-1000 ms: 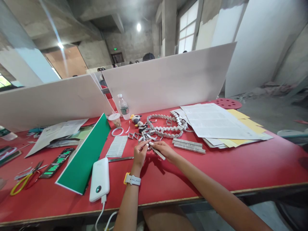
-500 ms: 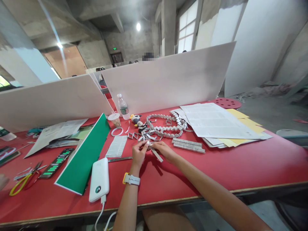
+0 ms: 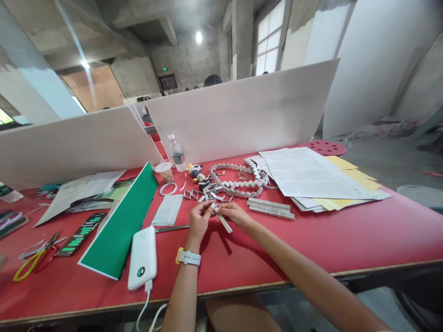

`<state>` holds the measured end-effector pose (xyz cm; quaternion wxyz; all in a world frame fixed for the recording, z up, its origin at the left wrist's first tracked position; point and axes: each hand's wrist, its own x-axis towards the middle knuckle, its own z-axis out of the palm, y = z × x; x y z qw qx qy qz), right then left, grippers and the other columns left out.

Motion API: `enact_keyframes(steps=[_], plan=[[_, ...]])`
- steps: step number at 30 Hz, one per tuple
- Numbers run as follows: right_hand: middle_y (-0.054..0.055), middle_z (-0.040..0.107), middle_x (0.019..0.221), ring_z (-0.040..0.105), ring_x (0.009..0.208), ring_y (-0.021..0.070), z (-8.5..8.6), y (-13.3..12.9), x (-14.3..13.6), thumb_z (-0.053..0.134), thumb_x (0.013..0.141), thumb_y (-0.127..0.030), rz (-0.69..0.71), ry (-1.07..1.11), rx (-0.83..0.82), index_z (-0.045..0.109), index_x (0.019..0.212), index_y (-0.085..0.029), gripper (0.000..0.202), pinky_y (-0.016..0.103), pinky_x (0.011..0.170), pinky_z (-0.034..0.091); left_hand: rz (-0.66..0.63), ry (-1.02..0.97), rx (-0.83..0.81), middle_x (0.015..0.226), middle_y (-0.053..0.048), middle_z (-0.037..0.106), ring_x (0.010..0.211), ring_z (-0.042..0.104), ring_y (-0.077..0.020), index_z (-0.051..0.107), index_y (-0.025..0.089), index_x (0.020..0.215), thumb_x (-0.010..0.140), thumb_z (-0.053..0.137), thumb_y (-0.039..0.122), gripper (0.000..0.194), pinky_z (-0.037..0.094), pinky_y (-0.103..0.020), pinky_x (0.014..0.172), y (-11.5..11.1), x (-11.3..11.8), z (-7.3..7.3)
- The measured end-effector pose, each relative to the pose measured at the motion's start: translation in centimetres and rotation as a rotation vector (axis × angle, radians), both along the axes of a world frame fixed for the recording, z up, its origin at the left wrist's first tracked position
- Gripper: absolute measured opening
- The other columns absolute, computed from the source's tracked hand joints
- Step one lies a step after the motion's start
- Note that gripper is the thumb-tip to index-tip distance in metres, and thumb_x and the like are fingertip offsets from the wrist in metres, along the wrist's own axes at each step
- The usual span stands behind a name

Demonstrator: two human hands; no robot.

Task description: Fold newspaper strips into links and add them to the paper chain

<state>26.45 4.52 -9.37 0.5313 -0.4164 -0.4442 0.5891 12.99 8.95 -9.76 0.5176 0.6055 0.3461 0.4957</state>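
Printed paper folded narrow, 1 strip (image 3: 224, 224) is pinched by the fingertips of the left hand (image 3: 200, 220) and right hand (image 3: 238, 216), over the red table (image 3: 311, 240), back from its front edge. A zigzag chain (image 3: 242, 190) lies just beyond the fingers; a power bank (image 3: 142, 256) and green board (image 3: 121, 226) crowd the left side, while red surface stretches wide to the right.

Held strip (image 3: 224, 223) — matt printed paper; tabletop (image 3: 311, 244) — smooth, slight sheen; bottle (image 3: 177, 156) clear plastic.
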Motion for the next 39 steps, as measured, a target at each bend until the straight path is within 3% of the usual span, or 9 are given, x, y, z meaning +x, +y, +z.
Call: enact_keyframes(steps=[15, 28, 39], plan=[[-0.005, 0.043, 0.046, 0.033, 0.044, 0.006, -0.2, 0.2, 0.2, 0.068, 0.066, -0.05, 0.004, -0.116, 0.066, 0.06, 0.06, -0.014, 0.037, 0.022, 0.043, 0.024, -0.001, 0.021, 0.006, 0.092, -0.009, 0.07, 0.082, 0.066, -0.0178, 0.068, 0.013, 0.094, 0.072, 0.065, 0.034, 0.03, 0.054, -0.029, 0.072, 0.0, 0.0, -0.2], [-0.005, 0.045, 0.049, 0.032, 0.048, 0.0057, 0.9, -0.1, 0.0, 0.072, 0.061, -0.044, -0.032, -0.094, 0.063, 0.059, 0.055, -0.013, 0.034, 0.024, 0.049, 0.023, -0.007, 0.02, -0.017, 0.091, -0.009, 0.071, 0.08, 0.065, -0.0173, 0.069, 0.013, 0.092, 0.07, 0.067, 0.036, 0.032, 0.052, -0.027, 0.072, 0.1, 0.0, -0.3], [-0.004, 0.044, 0.048, 0.034, 0.044, 0.006, 0.7, -0.2, -0.2, 0.066, 0.067, -0.042, -0.027, -0.193, 0.083, 0.059, 0.058, -0.013, 0.03, 0.022, 0.042, 0.024, 0.051, 0.126, 0.022, 0.069, -0.004, 0.068, 0.065, 0.062, -0.0146, 0.069, 0.013, 0.078, 0.069, 0.067, 0.038, 0.026, 0.049, -0.025, 0.065, 0.2, -0.1, -0.4]])
